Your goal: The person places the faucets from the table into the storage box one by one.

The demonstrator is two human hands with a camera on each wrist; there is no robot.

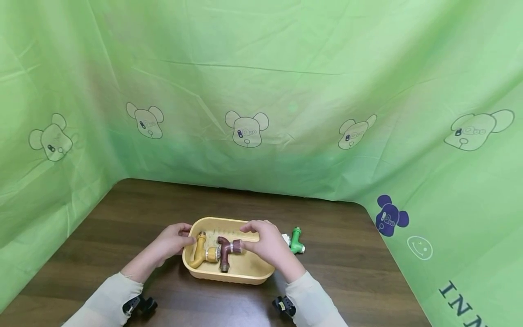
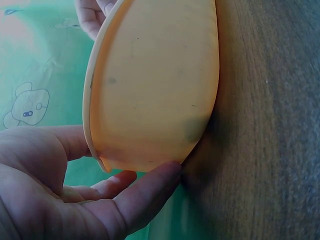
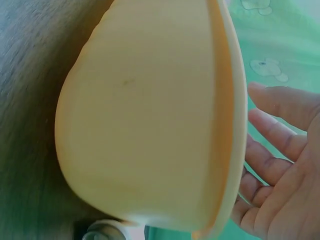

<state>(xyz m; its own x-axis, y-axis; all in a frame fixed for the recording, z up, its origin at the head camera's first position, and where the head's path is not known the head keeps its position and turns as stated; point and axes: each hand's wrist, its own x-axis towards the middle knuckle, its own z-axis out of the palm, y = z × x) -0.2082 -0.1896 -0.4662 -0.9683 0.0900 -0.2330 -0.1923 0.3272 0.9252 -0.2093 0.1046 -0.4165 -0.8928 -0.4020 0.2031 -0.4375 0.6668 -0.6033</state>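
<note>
A yellow plastic basin [image 1: 229,278] sits on the table with two plastic taps inside. The yellow tap [image 1: 199,254] lies at its left end, and beside it is a maroon tap [image 1: 224,255] with a ribbed handle. My left hand [image 1: 173,240] grips the basin's left end, thumb at the rim; in the left wrist view its fingers lie against the outer wall [image 2: 155,90]. Over the right part of the basin is my right hand [image 1: 267,240], fingers loosely bent and thumb close to the maroon handle. The right wrist view shows this hand [image 3: 285,160] beyond the rim, holding nothing visible.
A green tap [image 1: 297,241] with white ends lies on the table just right of the basin, partly behind my right hand. Brown wood tabletop [image 1: 347,281] surrounds the basin. A green printed curtain [image 1: 245,181] encloses the back and sides.
</note>
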